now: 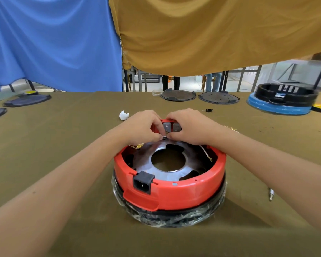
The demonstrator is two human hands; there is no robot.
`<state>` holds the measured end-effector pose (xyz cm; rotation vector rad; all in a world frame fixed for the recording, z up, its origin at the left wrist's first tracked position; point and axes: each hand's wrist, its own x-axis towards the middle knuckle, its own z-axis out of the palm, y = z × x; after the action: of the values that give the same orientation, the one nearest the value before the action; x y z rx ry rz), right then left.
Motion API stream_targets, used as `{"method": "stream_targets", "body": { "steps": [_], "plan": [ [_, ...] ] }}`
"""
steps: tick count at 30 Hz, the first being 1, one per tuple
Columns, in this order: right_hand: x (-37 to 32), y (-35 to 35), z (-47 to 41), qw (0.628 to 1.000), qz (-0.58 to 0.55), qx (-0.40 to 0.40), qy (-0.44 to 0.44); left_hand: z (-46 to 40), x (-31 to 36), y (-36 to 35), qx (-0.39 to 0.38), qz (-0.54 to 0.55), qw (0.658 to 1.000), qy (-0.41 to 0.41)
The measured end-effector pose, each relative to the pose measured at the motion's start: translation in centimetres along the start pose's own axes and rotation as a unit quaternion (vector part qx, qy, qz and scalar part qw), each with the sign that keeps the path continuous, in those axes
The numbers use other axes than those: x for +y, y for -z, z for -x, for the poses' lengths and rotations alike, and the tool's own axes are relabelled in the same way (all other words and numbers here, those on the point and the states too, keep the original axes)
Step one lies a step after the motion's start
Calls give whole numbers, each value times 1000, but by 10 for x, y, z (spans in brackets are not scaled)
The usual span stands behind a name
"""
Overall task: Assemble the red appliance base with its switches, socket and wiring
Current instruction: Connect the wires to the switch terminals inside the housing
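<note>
Both hands (143,127) (189,127) crowd the far rim of the red base (174,190), covering the switches (171,127). The base's centre hole and near rim lie open from above. The bench (63,141) is open left and right of the base; a white scrap (123,115), brass terminals (232,129) and a metal bit (271,193) lie nearby.

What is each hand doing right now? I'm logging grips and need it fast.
Left hand: fingers curled, pinching a small metal terminal at the switch block.
Right hand: fingers curled, pinching at the same terminal.
</note>
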<state>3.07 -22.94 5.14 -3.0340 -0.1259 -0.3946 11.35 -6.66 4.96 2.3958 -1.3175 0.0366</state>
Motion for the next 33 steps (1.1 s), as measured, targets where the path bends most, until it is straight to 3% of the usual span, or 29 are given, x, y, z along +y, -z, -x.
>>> {"method": "stream_targets", "body": {
  "steps": [7,12,14,19,25,33],
  "plan": [
    [-1,-1,-1,1000,18,6,5,0,0,0,-2,-7,1000,0],
    [7,15,2,971,-218,47,-82,5,5,1,11,-30,999,16],
    [15,20,7,961,-248,37,-112,5,6,1,11,-56,998,21],
    [13,16,22,980,-144,-79,-111,7,11,8,-16,-143,989,37],
    [0,14,21,995,-33,-79,-52,11,11,10,33,-141,989,-4],
    [2,8,13,996,28,-78,-25,3,6,1,30,-261,965,-13]
  ]
}}
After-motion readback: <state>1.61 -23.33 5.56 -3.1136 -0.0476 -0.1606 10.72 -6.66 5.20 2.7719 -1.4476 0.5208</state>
